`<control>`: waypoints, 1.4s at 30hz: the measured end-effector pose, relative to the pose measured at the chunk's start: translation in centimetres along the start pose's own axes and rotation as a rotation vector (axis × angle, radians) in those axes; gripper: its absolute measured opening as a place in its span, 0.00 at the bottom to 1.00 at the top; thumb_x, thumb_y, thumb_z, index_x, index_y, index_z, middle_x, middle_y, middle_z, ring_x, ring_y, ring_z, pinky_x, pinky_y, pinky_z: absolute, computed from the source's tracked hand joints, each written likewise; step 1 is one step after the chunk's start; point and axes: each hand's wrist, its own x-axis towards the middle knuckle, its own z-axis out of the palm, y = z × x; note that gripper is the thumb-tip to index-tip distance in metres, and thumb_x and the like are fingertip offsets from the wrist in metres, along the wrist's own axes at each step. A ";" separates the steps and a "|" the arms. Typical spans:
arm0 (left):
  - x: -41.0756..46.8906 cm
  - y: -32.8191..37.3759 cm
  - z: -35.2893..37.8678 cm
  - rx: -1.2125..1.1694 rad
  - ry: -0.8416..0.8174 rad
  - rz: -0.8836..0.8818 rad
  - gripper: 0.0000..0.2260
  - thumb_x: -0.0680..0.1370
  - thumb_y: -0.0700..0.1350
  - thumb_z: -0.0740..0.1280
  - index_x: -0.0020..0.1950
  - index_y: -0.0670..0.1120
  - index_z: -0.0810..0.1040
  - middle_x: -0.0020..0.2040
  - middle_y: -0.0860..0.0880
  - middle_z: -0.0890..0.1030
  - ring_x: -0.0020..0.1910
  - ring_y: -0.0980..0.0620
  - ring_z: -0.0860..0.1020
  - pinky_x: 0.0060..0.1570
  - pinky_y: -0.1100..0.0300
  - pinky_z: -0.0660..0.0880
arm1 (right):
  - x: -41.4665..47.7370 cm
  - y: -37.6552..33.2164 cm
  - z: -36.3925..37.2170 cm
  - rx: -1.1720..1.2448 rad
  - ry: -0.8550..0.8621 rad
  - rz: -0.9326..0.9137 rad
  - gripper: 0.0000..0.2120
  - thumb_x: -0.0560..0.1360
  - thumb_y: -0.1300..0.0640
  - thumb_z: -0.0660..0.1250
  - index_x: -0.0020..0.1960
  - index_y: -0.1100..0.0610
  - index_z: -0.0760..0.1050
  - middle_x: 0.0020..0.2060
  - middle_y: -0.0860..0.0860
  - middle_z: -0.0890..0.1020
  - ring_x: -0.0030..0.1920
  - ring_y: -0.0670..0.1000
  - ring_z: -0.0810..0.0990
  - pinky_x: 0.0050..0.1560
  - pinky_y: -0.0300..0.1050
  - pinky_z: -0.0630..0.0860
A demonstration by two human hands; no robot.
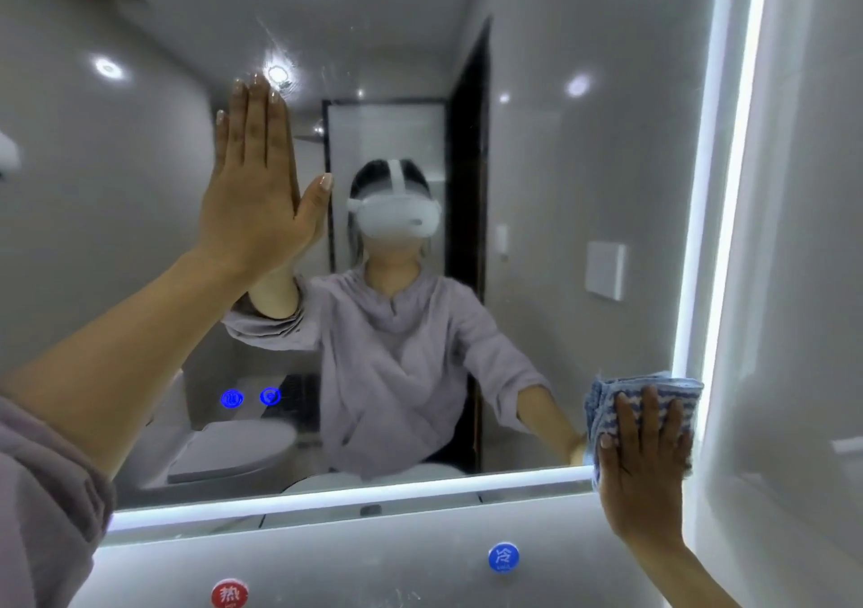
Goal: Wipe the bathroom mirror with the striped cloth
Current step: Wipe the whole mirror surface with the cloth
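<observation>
The bathroom mirror point(560, 140) fills most of the view, framed by a lit white strip along its bottom and right edges. My left hand point(257, 187) lies flat against the glass at upper left, fingers straight and pointing up. My right hand point(644, 458) presses the blue-and-white striped cloth point(626, 395) flat onto the mirror's lower right corner with straight fingers. The cloth is folded and sticks out above and left of the hand. The glass reflects a person in a lilac top wearing a white headset.
Two blue lit touch icons point(251, 397) glow on the lower left of the glass. Below the mirror, on the grey wall, sit a red round hot-water label point(229, 593) and a blue cold-water label point(503, 557). A white wall point(794, 280) stands to the right.
</observation>
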 end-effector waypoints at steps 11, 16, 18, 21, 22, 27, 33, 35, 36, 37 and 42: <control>0.0 -0.2 0.5 -0.017 0.014 -0.028 0.36 0.79 0.62 0.45 0.77 0.37 0.42 0.78 0.39 0.43 0.77 0.48 0.39 0.75 0.56 0.35 | 12.8 -2.0 -6.2 0.060 0.180 -0.102 0.27 0.82 0.50 0.52 0.78 0.55 0.52 0.77 0.47 0.45 0.75 0.44 0.33 0.72 0.46 0.29; -0.2 -0.1 0.4 -0.020 -0.006 -0.040 0.36 0.79 0.61 0.45 0.77 0.38 0.42 0.79 0.40 0.43 0.77 0.47 0.40 0.76 0.48 0.43 | 17.8 -4.4 -9.6 0.207 0.429 0.021 0.28 0.79 0.50 0.48 0.77 0.59 0.53 0.77 0.58 0.53 0.76 0.55 0.56 0.76 0.49 0.49; -0.1 -0.1 0.2 -0.021 -0.025 -0.046 0.36 0.78 0.61 0.45 0.77 0.38 0.41 0.79 0.40 0.42 0.77 0.47 0.39 0.76 0.50 0.41 | 19.8 -4.7 -10.6 0.025 0.203 -0.076 0.28 0.79 0.45 0.40 0.77 0.53 0.47 0.77 0.54 0.47 0.77 0.57 0.43 0.76 0.53 0.37; -0.2 0.0 0.0 -0.019 -0.035 -0.049 0.36 0.78 0.61 0.45 0.77 0.38 0.41 0.78 0.41 0.41 0.77 0.48 0.38 0.75 0.55 0.37 | 23.1 -4.8 -11.6 -0.025 0.257 0.008 0.26 0.80 0.45 0.41 0.77 0.49 0.45 0.78 0.53 0.48 0.77 0.59 0.42 0.75 0.57 0.37; -0.2 0.1 -0.1 -0.017 -0.034 -0.045 0.36 0.78 0.61 0.45 0.77 0.38 0.41 0.78 0.41 0.41 0.77 0.48 0.38 0.75 0.55 0.36 | 23.8 -5.2 -12.0 -0.068 0.271 0.026 0.26 0.80 0.45 0.42 0.77 0.49 0.46 0.78 0.54 0.49 0.77 0.60 0.44 0.75 0.58 0.38; -0.2 0.1 -0.1 -0.012 -0.028 -0.036 0.36 0.79 0.61 0.44 0.77 0.37 0.42 0.78 0.40 0.42 0.78 0.47 0.40 0.76 0.54 0.37 | 26.8 -7.8 -12.7 -0.044 0.315 0.137 0.30 0.78 0.43 0.40 0.78 0.51 0.50 0.78 0.53 0.50 0.77 0.60 0.44 0.75 0.59 0.39; -0.2 0.0 0.2 -0.008 -0.021 -0.037 0.35 0.79 0.61 0.44 0.77 0.38 0.41 0.78 0.40 0.42 0.78 0.47 0.39 0.76 0.54 0.37 | 29.3 -13.3 -12.4 -0.075 0.290 0.116 0.26 0.83 0.46 0.45 0.78 0.49 0.41 0.78 0.54 0.44 0.77 0.61 0.40 0.73 0.66 0.39; -0.2 0.0 0.2 -0.005 -0.017 -0.037 0.35 0.79 0.61 0.43 0.77 0.38 0.40 0.78 0.40 0.41 0.78 0.47 0.39 0.76 0.54 0.37 | 30.4 -16.4 -12.3 -0.083 0.288 0.047 0.27 0.82 0.45 0.44 0.78 0.47 0.39 0.78 0.53 0.42 0.77 0.59 0.38 0.73 0.62 0.36; -0.2 0.0 0.2 -0.005 -0.019 -0.036 0.35 0.79 0.61 0.43 0.77 0.39 0.39 0.78 0.41 0.40 0.77 0.47 0.38 0.76 0.54 0.37 | 30.8 -18.1 -12.3 -0.064 0.290 0.014 0.27 0.82 0.44 0.44 0.78 0.46 0.39 0.78 0.52 0.41 0.77 0.59 0.38 0.72 0.60 0.35; -0.2 0.0 0.3 -0.006 -0.020 -0.037 0.35 0.79 0.61 0.43 0.77 0.39 0.38 0.78 0.41 0.39 0.77 0.47 0.38 0.75 0.54 0.36 | 31.2 -20.0 -12.1 -0.044 0.293 -0.023 0.27 0.82 0.44 0.44 0.78 0.46 0.40 0.78 0.52 0.42 0.77 0.58 0.37 0.72 0.59 0.34; -0.3 0.0 0.4 -0.039 -0.015 -0.042 0.35 0.79 0.60 0.45 0.77 0.39 0.39 0.78 0.41 0.39 0.77 0.47 0.38 0.76 0.53 0.38 | 32.0 -27.7 -11.5 -0.037 0.321 -0.202 0.26 0.82 0.44 0.44 0.78 0.43 0.41 0.78 0.50 0.42 0.77 0.58 0.36 0.70 0.59 0.29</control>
